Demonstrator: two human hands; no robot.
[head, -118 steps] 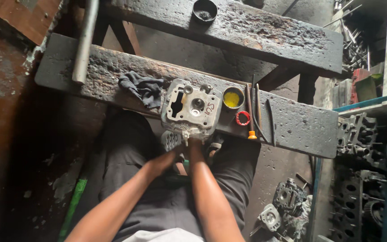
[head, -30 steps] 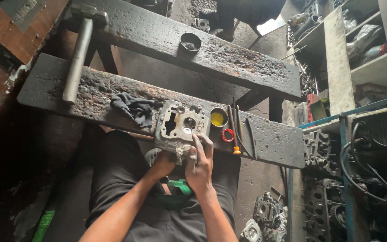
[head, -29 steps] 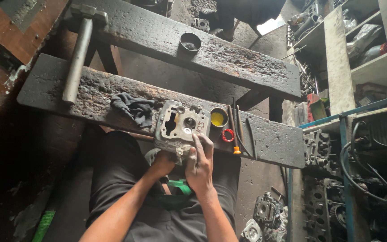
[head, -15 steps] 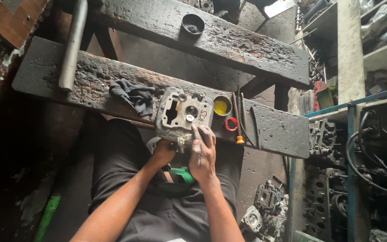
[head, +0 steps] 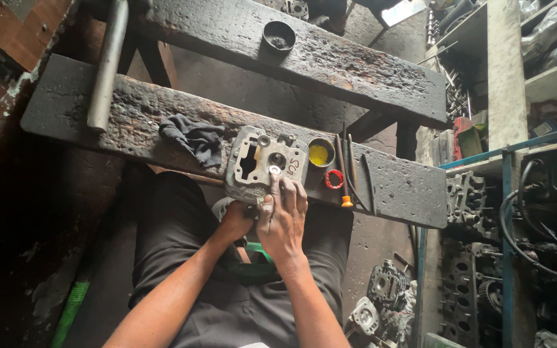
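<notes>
While the blackened wooden desk [head: 130, 122] fills most of the view, a cast aluminium cylinder head [head: 259, 161] sits at its near edge, just above the person's lap. It looks heavy, rigid and probably oily, so a grip around its thick outer walls would likely hold better than one on the thin fins. The right hand [head: 283, 219] lies on the head's near side, its fingers [head: 277, 188] narrowed onto a small round metal piece [head: 274, 171] seated in the casting. The left hand [head: 234, 223] cups the lower edge from beneath; whether its fingers are closed cannot be told. A dark rag [head: 191, 136] lies to the left, a small tin of yellow paste [head: 320, 153], a red ring [head: 334, 179] and slim rod tools [head: 345, 171] to the right. What the left palm covers is hidden.
</notes>
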